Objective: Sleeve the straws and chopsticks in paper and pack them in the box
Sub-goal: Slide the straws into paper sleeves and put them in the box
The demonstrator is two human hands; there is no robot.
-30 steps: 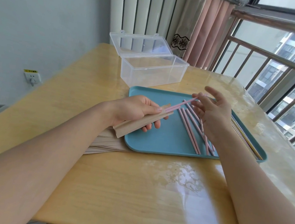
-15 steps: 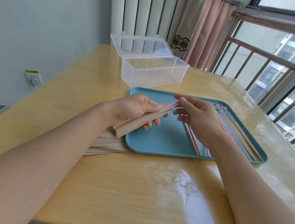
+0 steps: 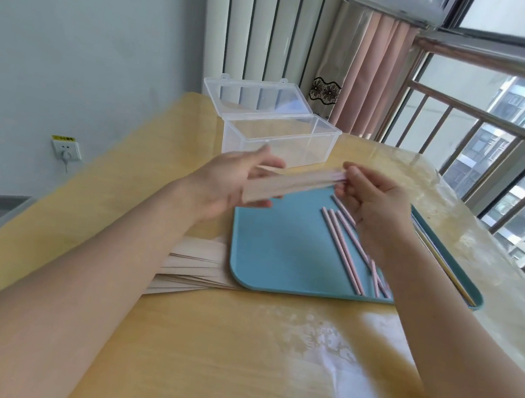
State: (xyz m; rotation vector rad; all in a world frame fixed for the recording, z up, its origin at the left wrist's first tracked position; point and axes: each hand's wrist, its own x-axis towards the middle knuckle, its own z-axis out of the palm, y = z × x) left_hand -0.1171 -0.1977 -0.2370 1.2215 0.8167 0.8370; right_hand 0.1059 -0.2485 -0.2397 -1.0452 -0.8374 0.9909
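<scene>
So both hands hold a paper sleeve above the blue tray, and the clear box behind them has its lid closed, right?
Not quite: the head view shows the clear box with its lid open. The rest stands: left hand and right hand hold the paper sleeve above the blue tray.

The one camera sits on my head, looking forward and down along both my forearms across the table. My hands are close below it, mid-frame; the window railing runs along my right, the wall on my left.

Both forearms outstretched, left hand and right hand raised, fingers pinching opposite ends of one sleeve.
</scene>
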